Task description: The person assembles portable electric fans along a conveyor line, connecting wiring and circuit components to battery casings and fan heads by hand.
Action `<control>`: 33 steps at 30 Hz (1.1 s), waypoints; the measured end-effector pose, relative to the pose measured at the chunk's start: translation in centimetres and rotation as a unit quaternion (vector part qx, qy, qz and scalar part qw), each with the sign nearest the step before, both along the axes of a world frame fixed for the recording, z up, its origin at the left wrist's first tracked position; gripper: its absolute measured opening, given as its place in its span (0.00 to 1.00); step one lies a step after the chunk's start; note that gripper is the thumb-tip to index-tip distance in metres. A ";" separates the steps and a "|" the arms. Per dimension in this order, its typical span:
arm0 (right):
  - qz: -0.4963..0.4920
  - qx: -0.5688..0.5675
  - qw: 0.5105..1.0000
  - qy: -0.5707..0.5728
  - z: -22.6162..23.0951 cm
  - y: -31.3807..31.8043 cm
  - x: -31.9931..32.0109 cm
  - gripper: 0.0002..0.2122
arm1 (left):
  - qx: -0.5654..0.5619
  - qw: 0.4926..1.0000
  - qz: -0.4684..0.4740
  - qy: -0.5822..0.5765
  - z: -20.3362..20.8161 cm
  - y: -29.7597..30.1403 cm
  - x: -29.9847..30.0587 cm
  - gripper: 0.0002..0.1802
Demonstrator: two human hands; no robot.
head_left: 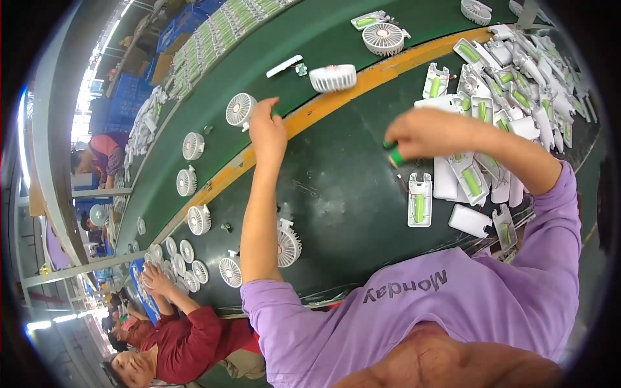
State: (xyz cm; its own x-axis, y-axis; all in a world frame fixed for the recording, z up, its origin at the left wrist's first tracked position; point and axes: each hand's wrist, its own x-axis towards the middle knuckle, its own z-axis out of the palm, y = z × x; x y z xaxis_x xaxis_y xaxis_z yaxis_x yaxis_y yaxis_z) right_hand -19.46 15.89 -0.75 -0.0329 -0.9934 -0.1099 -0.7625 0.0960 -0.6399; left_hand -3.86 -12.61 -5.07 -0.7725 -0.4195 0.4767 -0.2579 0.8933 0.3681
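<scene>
My left hand [267, 132] reaches over the yellow edge of the green belt, close beside a white round fan head [240, 109]. Its fingers are apart, and I see nothing held in them. My right hand [424, 134] hovers over the dark green worktable, left of a heap of white fan handle parts. Green covers show on its fingertips, which hang bent and slightly apart with nothing visible between them. Below that hand lies an open white handle casing [420, 200] with a light green battery and a red wire.
Several white casings [469, 180] with batteries are heaped at the right. The belt [213, 77] carries fan heads, including one [333, 78] near its yellow edge [369, 79]. At lower left, a co-worker's hands [157, 279] touch round white grilles [187, 251].
</scene>
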 end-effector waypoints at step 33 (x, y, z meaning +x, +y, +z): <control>-0.157 -0.097 0.896 -0.404 -0.4 -0.8 -0.1 0.14 | 0.529 0.836 -0.138 0.050 3.4 13.1 -0.2 0.08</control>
State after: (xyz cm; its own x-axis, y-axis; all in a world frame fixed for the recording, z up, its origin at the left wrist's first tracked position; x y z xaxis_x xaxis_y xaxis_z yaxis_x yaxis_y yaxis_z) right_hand -19.57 15.09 -1.16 -0.3011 -0.9523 -0.0489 0.0021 0.0507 -0.9987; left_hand -4.05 0.52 -1.66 -0.8876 -0.4601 0.0198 -0.0166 0.0750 0.9970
